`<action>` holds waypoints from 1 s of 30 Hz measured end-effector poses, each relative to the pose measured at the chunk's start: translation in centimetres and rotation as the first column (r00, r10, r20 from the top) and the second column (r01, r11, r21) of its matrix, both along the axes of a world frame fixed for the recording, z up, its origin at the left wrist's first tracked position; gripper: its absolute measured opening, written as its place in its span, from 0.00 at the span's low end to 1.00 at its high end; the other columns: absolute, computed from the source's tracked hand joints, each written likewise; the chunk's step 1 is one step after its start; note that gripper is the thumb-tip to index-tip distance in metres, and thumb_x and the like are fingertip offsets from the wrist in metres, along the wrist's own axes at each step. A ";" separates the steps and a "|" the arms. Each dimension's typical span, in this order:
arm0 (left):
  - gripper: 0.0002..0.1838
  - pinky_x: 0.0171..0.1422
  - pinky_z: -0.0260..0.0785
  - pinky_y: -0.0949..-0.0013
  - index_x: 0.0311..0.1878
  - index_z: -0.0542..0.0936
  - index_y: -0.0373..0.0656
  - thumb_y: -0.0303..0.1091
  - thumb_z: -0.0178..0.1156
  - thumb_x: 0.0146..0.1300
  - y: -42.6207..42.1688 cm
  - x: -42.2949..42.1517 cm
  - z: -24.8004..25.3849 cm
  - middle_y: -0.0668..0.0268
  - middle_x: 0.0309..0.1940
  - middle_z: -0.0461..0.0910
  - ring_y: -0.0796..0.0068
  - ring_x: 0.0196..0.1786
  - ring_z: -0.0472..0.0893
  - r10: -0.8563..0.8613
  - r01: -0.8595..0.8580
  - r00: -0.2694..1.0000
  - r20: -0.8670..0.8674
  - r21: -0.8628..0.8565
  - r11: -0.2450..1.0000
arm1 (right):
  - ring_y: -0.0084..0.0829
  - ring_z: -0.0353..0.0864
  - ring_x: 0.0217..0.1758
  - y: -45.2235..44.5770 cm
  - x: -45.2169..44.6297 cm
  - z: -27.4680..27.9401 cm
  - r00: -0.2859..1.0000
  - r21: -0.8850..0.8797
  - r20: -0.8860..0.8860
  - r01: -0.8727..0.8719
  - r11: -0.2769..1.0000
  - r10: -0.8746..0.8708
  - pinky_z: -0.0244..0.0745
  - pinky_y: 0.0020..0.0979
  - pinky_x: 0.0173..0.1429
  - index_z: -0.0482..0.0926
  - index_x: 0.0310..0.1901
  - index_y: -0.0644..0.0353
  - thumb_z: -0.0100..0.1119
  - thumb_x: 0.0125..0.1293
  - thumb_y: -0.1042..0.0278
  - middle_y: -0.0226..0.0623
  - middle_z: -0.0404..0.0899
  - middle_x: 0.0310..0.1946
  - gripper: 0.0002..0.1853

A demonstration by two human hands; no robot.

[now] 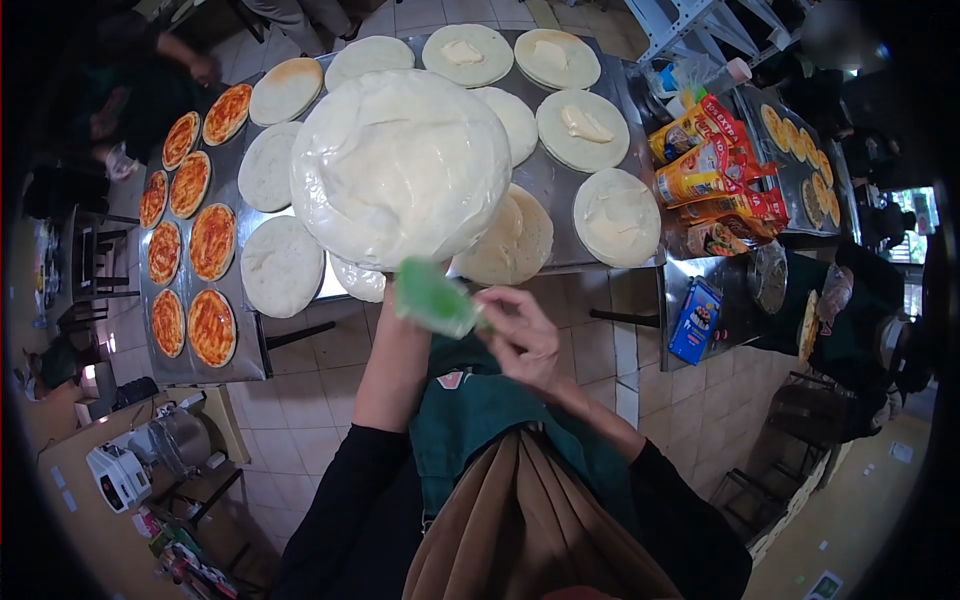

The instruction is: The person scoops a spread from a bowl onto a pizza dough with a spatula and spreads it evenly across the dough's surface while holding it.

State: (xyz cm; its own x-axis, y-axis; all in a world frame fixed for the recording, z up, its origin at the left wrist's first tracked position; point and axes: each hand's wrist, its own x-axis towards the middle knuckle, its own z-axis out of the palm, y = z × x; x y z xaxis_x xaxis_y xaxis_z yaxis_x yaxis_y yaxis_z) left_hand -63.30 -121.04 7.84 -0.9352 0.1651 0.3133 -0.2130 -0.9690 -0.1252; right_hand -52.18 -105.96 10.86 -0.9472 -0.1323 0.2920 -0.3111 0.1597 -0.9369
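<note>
A large clear-wrapped bowl or bag of white creamy spread (400, 165) is held up over the table, in front of my body. My left forearm rises beneath it, and the left hand itself is hidden under it. My right hand (525, 335) is closed round the handle of a green spatula (435, 300), whose blade is blurred just below the white mass. Round pale bases lie about on the metal table; one (617, 217) on the right has a thin smear, and another (583, 135) bears a lump of white spread.
Red-sauced bases (212, 240) stand in rows at the table's left. Sauce pouches (700, 170) and a blue packet (695, 320) lie on the right. Another person's arm (185, 55) shows at the upper left, and a person in dark clothes stands at the right.
</note>
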 end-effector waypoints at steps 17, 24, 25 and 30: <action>0.35 0.73 0.54 0.44 0.71 0.59 0.49 0.57 0.48 0.67 0.1 -0.4 -2.7 0.60 0.70 0.61 0.55 0.71 0.62 0.052 -0.028 0.988 0.144 -0.165 0.986 | 0.23 0.78 0.37 1.4 -1.8 -0.6 0.985 0.241 -0.108 0.157 0.958 -0.134 0.72 0.21 0.42 0.80 0.53 0.62 0.58 0.62 0.80 0.38 0.80 0.46 0.17; 0.35 0.73 0.55 0.44 0.71 0.60 0.49 0.57 0.48 0.67 -0.3 -1.2 -3.8 0.60 0.70 0.61 0.55 0.71 0.63 0.038 0.012 0.978 0.205 -0.236 0.972 | 0.25 0.79 0.40 0.2 -3.3 1.9 0.982 0.003 0.145 0.118 0.993 -0.117 0.75 0.23 0.42 0.80 0.54 0.61 0.62 0.58 0.85 0.41 0.77 0.45 0.21; 0.35 0.73 0.55 0.44 0.71 0.60 0.48 0.57 0.48 0.67 -0.3 -1.7 -3.8 0.60 0.70 0.62 0.55 0.70 0.63 0.041 0.011 0.977 0.209 -0.243 0.970 | 0.25 0.79 0.41 -0.1 -3.0 2.0 0.991 0.018 0.122 0.060 0.998 -0.062 0.74 0.23 0.43 0.80 0.53 0.63 0.61 0.58 0.85 0.41 0.78 0.45 0.20; 0.34 0.72 0.55 0.44 0.71 0.60 0.48 0.57 0.47 0.67 -0.2 -1.0 -4.7 0.60 0.70 0.62 0.55 0.70 0.63 0.064 0.011 0.965 0.253 -0.286 0.958 | 0.25 0.79 0.39 -2.4 -1.9 2.0 0.991 0.012 0.044 -0.129 0.992 0.128 0.73 0.23 0.43 0.80 0.53 0.63 0.63 0.57 0.83 0.38 0.78 0.40 0.20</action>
State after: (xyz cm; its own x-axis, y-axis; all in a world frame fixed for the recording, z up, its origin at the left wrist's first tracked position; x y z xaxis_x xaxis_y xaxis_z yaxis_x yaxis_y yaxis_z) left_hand -64.29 -121.22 3.17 -0.9826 0.1856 0.0057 -0.1840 -0.9770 0.1074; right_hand -54.11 -108.39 12.90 -0.9336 -0.2579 0.2487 -0.2897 0.1352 -0.9475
